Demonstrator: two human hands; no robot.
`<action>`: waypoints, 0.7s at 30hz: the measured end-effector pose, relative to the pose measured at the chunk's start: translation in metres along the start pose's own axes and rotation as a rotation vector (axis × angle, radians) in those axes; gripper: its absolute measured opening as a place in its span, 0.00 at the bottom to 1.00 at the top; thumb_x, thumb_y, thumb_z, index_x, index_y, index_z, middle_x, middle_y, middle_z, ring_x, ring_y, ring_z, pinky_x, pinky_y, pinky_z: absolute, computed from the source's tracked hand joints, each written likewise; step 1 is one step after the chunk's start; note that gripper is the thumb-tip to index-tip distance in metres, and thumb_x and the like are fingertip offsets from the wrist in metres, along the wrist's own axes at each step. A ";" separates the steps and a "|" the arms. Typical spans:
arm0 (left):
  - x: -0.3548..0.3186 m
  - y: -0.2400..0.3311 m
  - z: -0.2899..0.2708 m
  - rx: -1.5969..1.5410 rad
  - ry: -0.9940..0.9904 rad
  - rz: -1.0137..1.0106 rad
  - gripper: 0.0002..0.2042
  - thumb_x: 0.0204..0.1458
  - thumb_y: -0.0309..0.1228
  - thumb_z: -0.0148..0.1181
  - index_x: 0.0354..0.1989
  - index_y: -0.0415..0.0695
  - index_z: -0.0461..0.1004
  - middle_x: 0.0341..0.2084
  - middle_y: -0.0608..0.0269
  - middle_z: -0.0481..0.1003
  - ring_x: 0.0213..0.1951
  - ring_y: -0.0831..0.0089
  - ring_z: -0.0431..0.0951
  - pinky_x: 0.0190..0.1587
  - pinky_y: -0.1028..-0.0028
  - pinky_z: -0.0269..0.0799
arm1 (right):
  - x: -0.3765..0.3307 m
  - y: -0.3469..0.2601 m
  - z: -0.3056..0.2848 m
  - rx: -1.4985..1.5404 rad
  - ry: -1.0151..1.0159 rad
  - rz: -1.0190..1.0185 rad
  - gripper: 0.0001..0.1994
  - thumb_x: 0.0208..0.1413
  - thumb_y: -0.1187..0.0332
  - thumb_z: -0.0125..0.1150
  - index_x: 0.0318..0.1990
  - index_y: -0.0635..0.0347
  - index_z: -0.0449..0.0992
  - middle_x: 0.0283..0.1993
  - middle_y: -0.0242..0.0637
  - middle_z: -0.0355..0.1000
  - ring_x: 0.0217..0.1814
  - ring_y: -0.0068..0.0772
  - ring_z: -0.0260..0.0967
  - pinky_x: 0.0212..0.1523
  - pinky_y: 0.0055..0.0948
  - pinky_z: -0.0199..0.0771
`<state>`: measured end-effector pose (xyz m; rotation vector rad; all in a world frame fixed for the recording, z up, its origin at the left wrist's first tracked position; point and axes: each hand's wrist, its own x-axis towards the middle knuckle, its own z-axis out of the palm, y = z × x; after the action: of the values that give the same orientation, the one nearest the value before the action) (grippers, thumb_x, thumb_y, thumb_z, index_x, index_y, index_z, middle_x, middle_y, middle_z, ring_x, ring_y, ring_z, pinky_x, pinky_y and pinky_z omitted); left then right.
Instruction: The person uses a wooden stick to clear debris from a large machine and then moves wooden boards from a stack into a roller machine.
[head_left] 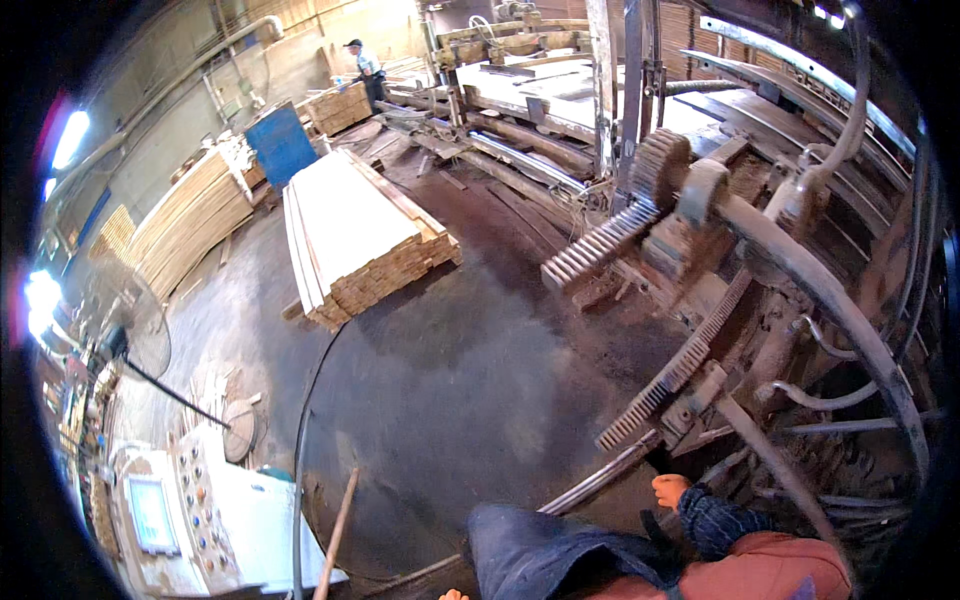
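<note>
My right hand (672, 490) is at the lower right, by a dark blue cuff and a red-brown sleeve. Its fingers look curled; what they hold, if anything, is hidden. Beside it rise a toothed rack (675, 375) and the rusty pipes of a large machine. Of my left hand (454, 596) only a sliver shows at the bottom edge, its fingers cut off. Dark blue cloth (540, 550) of my clothing lies between the two hands. To the left of my left hand a wooden stick (337, 535) stands at a slant.
A white control console (255, 525) with buttons and a screen stands lower left, a black cable (303, 430) beside it. Ahead lies a stack of boards (350, 235). Farther back are more boards (190, 225), a blue panel (280, 145) and a person (367, 75). A large gear (660, 165) juts out right.
</note>
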<state>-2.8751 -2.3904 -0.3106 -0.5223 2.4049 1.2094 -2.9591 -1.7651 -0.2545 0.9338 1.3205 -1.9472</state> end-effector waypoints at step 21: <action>0.570 0.149 -0.347 0.529 -0.227 0.596 0.11 0.52 0.33 0.57 0.38 0.42 0.66 0.33 0.58 0.71 0.39 0.61 0.72 0.40 0.63 0.70 | 0.219 -0.211 0.326 -0.331 0.510 0.028 0.21 0.57 0.48 0.63 0.50 0.52 0.82 0.36 0.28 0.78 0.29 0.26 0.72 0.34 0.31 0.75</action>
<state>-3.4962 -2.6759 -0.3078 0.4935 2.6014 0.7064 -3.3221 -2.0234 -0.2399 1.3153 1.8305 -1.4483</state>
